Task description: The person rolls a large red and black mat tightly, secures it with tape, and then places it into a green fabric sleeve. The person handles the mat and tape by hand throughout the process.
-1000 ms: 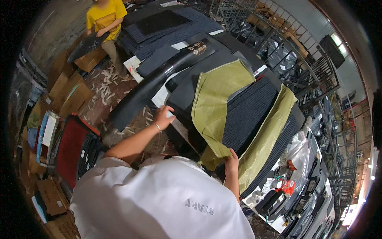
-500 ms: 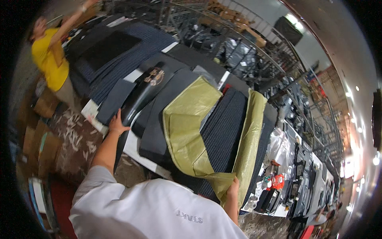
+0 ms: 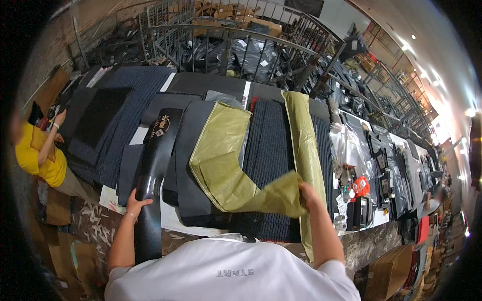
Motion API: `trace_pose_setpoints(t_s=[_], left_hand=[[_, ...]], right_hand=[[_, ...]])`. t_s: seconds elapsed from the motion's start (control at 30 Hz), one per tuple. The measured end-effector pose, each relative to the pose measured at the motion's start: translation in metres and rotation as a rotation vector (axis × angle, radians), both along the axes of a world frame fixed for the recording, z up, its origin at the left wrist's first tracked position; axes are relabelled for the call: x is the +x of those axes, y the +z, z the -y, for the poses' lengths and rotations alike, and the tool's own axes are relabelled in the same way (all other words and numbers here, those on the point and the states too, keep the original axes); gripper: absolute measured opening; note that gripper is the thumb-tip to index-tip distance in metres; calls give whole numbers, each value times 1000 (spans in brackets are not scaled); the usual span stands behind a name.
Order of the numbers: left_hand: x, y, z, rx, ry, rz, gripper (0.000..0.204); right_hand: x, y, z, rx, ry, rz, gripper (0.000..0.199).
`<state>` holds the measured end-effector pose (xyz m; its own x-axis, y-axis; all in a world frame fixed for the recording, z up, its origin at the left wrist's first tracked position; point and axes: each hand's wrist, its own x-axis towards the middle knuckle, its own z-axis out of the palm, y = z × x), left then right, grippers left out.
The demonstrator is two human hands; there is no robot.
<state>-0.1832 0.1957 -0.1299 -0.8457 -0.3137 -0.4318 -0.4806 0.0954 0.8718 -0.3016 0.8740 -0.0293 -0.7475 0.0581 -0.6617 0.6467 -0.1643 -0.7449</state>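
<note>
At the near left edge of the table, my left hand [image 3: 137, 204] grips the side of a glossy black mat [image 3: 150, 173], its thumb lying over the surface. The mat is curved lengthwise, bears a golden design near its far end, and hangs over the edge toward me. My right hand [image 3: 309, 196] holds the bunched end of a yellow-green woven plastic sheet [image 3: 226, 165] above a stack of dark ribbed mats [image 3: 269, 145]. The sheet's other part lies folded on dark grey mats [image 3: 187, 150]. A long yellow-green roll or folded strip [image 3: 305, 145] lies just right of that stack.
A person in a yellow shirt [image 3: 37, 153] reaches over dark mats [image 3: 133, 95] at the table's left. A metal rail fence [image 3: 226, 47] runs behind. Orange-red tape [image 3: 360, 186] and wrapped goods lie to the right. Cardboard boxes [image 3: 389, 271] stand on the floor, lower right.
My view has turned. The black mat now reaches nearer to me, and my right hand has lifted the sheet's end higher. The person in yellow has lowered their arms to the table.
</note>
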Motion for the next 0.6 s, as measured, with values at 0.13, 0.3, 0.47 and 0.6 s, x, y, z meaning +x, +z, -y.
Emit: trace_pose_setpoints(t_s=[0.13,0.3,0.47,0.6], left_hand=[[44,96,-37,72,25,-1,87],[75,198,-104,260,8,9,85],[120,225,-177,358,-180,-294,66],[130,204,-238,507,-317,-305,65]], right_hand=[[-117,33,25,255,98,-314,46],[-264,117,21,708,-201,-856,29],[-254,139,78,967,-171,-1155,26],[-261,107,92,328,234,-851,27]])
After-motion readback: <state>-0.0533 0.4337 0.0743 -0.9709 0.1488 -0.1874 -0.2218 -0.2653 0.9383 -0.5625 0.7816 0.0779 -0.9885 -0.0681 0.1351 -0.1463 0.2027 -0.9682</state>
